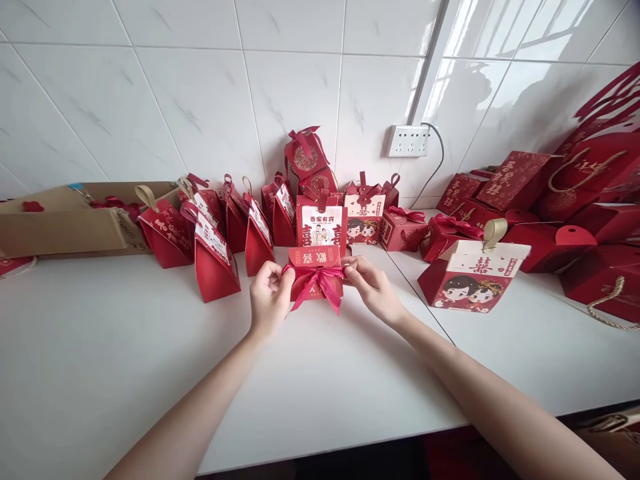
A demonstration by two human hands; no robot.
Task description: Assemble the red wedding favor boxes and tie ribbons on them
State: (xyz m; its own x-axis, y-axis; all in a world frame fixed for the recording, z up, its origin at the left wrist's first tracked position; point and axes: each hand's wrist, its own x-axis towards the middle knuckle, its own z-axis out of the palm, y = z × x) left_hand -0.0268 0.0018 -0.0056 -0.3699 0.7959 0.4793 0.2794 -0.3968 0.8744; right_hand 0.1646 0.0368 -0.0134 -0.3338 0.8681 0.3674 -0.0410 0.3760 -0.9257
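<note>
Between my two hands stands a small red gift box (pixel 314 257) with gold lettering on its upper flap. A dark pink ribbon (pixel 320 277) is tied in a bow across its front, and two tails hang down. My left hand (pixel 270 293) pinches the bow's left loop between thumb and fingers. On the other side, my right hand (pixel 371 285) pinches the right loop in the same way. Right behind this box is a red and white box (pixel 321 227) with a printed couple; its lower part is hidden.
Several red gift boxes (pixel 215 257) stand to the left, by an open cardboard carton (pixel 65 233). More lie piled at the right, with a cartoon-couple box (pixel 475 277) in front. A power strip (pixel 409 141) with a cable is on the tiled wall. The white table's front edge (pixel 340 447) is nearest me.
</note>
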